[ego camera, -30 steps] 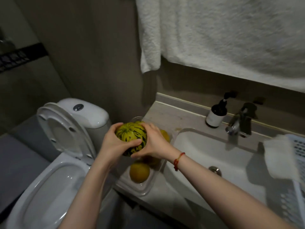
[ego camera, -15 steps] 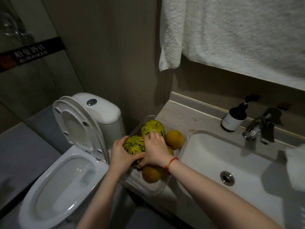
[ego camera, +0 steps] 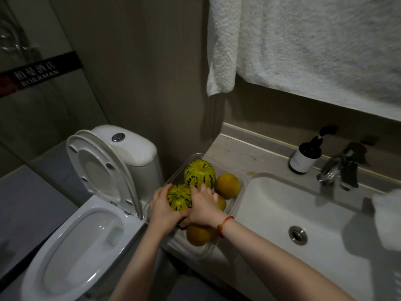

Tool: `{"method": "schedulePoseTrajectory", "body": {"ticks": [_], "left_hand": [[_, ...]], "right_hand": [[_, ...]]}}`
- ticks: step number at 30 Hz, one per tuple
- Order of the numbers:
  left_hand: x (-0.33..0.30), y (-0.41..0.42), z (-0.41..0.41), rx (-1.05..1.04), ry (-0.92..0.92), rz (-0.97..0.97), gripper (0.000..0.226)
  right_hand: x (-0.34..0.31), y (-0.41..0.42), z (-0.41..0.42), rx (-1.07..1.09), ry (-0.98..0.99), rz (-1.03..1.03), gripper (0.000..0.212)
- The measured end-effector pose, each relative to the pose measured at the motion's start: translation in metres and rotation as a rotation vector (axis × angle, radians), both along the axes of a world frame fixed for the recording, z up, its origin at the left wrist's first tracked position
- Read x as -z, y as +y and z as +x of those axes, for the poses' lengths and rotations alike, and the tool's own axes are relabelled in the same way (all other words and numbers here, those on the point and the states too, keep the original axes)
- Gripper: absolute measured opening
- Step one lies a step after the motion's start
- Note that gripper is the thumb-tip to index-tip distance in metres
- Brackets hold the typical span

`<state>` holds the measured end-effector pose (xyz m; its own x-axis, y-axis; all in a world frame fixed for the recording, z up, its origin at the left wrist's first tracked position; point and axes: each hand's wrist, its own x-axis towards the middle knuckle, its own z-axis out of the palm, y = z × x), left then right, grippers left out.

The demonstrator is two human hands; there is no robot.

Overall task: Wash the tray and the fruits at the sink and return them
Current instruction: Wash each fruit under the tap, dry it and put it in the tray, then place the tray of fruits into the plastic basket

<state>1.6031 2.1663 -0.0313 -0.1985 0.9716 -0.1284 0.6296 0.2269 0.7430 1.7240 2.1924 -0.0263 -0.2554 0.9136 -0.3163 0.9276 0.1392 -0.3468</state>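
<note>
Head view. A clear plastic tray [ego camera: 236,206] sits on the counter [ego camera: 234,153] at the left end, between the toilet [ego camera: 71,242] and the sink basin [ego camera: 303,203]. Inside it lie several fruits: a striped green-yellow melon [ego camera: 200,173] at the far end, a plain yellow-orange fruit [ego camera: 227,185] just beside it on the sink side, another yellow-orange fruit [ego camera: 198,235] at the near end, and a further one partly hidden behind the right hand.

Both hands are on a second striped melon [ego camera: 178,197] at the tray's left side. The left hand [ego camera: 163,210] cups it from the toilet side, fingers curled round its outer flank. The right hand [ego camera: 204,208] covers its other side, fingers curved over the top, fingertips near the far melon. The held melon touches the far melon; whether it rests on the tray floor cannot be told. A red cord bracelet [ego camera: 224,225] circles the right wrist.

Surroundings: toilet lid raised against the cistern. A dark pump bottle [ego camera: 304,157] stands on the counter behind the basin, near the chrome tap [ego camera: 338,172]. A white towel [ego camera: 303,44] hangs above. Basin drain [ego camera: 297,235] is open. A blurred white object at the right edge cannot be identified
</note>
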Motion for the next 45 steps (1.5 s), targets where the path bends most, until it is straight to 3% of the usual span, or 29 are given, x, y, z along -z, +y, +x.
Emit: {"method": "schedulePoseTrajectory", "body": {"ticks": [5, 9, 11, 13, 15, 17, 20, 23, 29, 33, 37, 45], "left_hand": [[-0.003, -0.005, -0.008, -0.008, -0.123, 0.020, 0.086], [0.001, -0.023, -0.024, -0.352, -0.134, 0.129, 0.050], [0.011, -0.032, -0.031, -0.553, -0.151, 0.020, 0.037], [0.024, -0.040, -0.028, -0.582, -0.269, -0.209, 0.043], [0.030, -0.047, -0.015, -0.514, -0.419, -0.369, 0.054], [0.032, -0.048, 0.000, -0.498, -0.446, -0.412, 0.056], [0.029, -0.042, 0.015, -0.593, -0.336, -0.340, 0.051], [0.024, -0.040, 0.025, -0.653, -0.244, -0.304, 0.046], [0.019, -0.030, 0.024, -0.644, -0.174, -0.229, 0.026], [0.022, -0.019, 0.012, -0.529, -0.098, -0.133, 0.029], [0.012, 0.004, 0.014, -0.436, -0.087, -0.034, 0.029], [-0.045, 0.081, 0.063, -0.006, -0.136, 0.104, 0.026]], "right_hand": [[-0.010, 0.004, 0.022, -0.040, 0.053, -0.017, 0.099], [-0.028, 0.019, 0.047, 0.040, 0.331, 0.070, 0.051], [-0.035, 0.034, 0.060, 0.173, 0.508, 0.172, 0.025], [-0.035, 0.055, 0.074, 0.275, 0.550, 0.260, 0.016], [-0.029, 0.076, 0.085, 0.302, 0.461, 0.267, 0.016], [-0.017, 0.095, 0.094, 0.316, 0.368, 0.209, 0.018], [0.005, 0.108, 0.100, 0.299, 0.269, 0.040, 0.023], [0.018, 0.109, 0.103, 0.300, 0.303, -0.075, 0.029], [0.012, 0.102, 0.113, 0.306, 0.338, -0.092, 0.024], [0.008, 0.080, 0.133, 0.376, 0.454, -0.137, 0.041], [-0.008, 0.052, 0.157, 0.513, 0.658, -0.054, 0.049], [-0.073, -0.010, 0.226, 0.883, 0.914, 0.131, 0.036]]}}
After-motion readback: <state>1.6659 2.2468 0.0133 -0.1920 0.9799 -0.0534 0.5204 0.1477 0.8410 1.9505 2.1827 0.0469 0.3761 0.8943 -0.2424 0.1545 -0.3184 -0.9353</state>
